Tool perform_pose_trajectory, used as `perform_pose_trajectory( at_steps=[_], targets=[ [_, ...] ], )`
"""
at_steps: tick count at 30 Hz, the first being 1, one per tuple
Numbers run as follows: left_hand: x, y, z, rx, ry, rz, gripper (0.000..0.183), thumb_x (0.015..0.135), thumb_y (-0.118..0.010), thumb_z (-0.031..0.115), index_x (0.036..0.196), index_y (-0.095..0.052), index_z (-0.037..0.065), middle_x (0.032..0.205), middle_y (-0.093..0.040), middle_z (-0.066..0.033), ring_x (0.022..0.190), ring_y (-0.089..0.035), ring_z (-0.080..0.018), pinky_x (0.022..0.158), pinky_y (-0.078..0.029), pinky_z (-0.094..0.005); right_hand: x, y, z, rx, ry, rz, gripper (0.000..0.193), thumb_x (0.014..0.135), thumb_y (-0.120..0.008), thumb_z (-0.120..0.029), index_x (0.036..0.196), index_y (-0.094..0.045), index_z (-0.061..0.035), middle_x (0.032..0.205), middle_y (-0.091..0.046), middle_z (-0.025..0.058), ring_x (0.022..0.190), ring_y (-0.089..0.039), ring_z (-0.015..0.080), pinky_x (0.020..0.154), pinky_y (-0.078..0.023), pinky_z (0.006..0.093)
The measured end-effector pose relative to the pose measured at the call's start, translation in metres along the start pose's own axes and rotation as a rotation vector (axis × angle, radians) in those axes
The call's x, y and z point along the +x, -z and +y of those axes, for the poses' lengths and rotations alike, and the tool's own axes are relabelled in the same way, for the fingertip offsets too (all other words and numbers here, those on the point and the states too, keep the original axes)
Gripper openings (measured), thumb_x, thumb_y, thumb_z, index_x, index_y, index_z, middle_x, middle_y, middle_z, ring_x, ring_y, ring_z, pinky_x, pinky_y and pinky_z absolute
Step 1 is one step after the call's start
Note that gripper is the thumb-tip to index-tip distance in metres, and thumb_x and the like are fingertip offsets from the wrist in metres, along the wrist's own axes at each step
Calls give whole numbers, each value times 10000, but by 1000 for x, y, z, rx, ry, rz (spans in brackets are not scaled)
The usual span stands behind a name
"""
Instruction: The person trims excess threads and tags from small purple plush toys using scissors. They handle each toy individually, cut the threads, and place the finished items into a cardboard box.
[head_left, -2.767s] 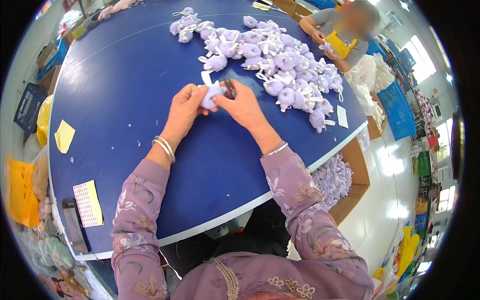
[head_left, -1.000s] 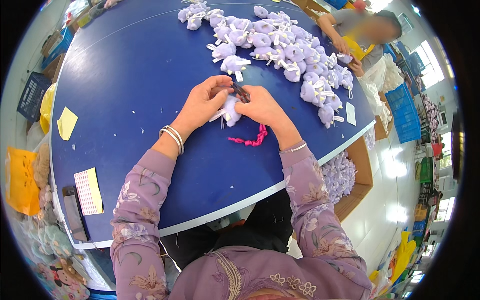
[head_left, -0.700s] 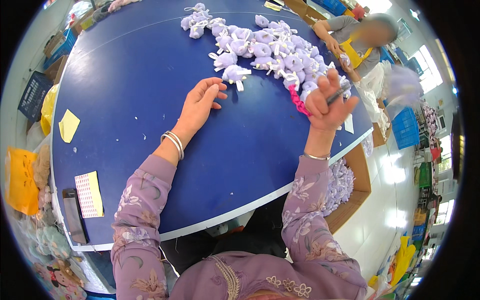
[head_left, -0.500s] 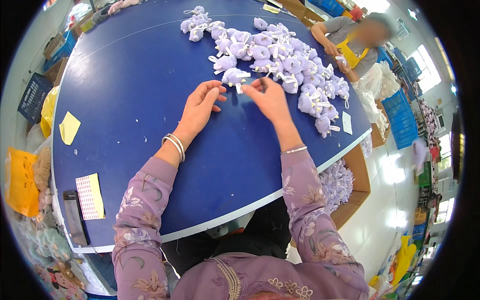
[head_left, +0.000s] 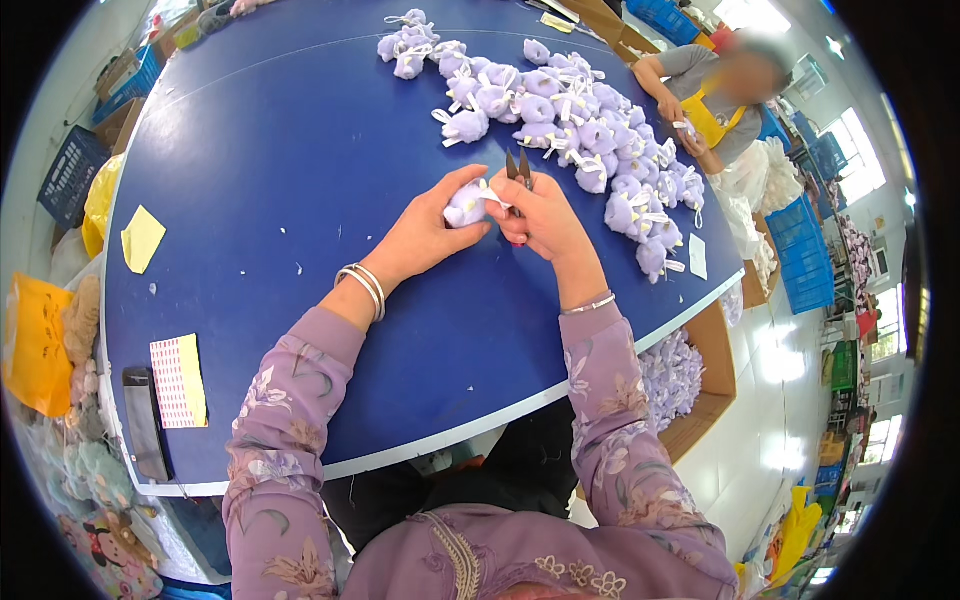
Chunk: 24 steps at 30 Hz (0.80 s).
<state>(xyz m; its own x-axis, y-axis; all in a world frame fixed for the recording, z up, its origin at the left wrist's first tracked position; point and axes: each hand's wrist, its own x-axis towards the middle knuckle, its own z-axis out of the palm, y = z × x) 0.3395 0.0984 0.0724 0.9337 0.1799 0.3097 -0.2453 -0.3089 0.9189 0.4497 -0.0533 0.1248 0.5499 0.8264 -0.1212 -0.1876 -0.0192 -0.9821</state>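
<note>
A small lilac plush piece [head_left: 464, 205] with a white tag is held by my left hand [head_left: 432, 226], its fingers curled round it above the blue table. My right hand [head_left: 541, 215] is closed round a pair of thread snips [head_left: 518, 170], whose dark pointed blades stick up past the fingers. The same hand's thumb and finger pinch the white tag at the plush's right side. Beyond my hands lies a loose heap of similar lilac plush pieces [head_left: 538, 108] with white tags and loops.
The blue table [head_left: 270, 330] has a pale edge. On its left lie a phone [head_left: 147, 425], a sticker sheet [head_left: 179, 382] and a yellow paper [head_left: 142, 240]. A white card [head_left: 697, 257] lies at right. Below stands a cardboard box [head_left: 712, 385] of lilac pieces. A co-worker [head_left: 715, 105] sits far right.
My left hand has picked up the nearest plush piece from the heap's edge and drawn it closer. My right hand has come along, the snips now upright in it, and pinches the tag.
</note>
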Motion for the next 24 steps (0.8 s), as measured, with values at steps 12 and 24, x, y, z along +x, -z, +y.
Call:
perform_pose_trajectory(
  at_steps=[12,24],
  targets=[
    [-1,8,0,-369,285,-196,220,961,-524,211,939,-628,19,721,-655,-52,540,-573,-91,521,-437,-218,2,-6,4,-317,130,58,349,866,-702,-261,1107,-627,-21,740,-562,-20,568,-436,29,471,-324,218],
    [1,10,2,-327,219,-100,472,1026,-377,434,976,-620,32,706,-574,-10,537,-465,-77,512,-373,-224,1,-7,4,-283,7,66,301,881,-702,-348,911,-580,-74,616,-430,-65,478,-336,13,403,-235,202]
  ],
)
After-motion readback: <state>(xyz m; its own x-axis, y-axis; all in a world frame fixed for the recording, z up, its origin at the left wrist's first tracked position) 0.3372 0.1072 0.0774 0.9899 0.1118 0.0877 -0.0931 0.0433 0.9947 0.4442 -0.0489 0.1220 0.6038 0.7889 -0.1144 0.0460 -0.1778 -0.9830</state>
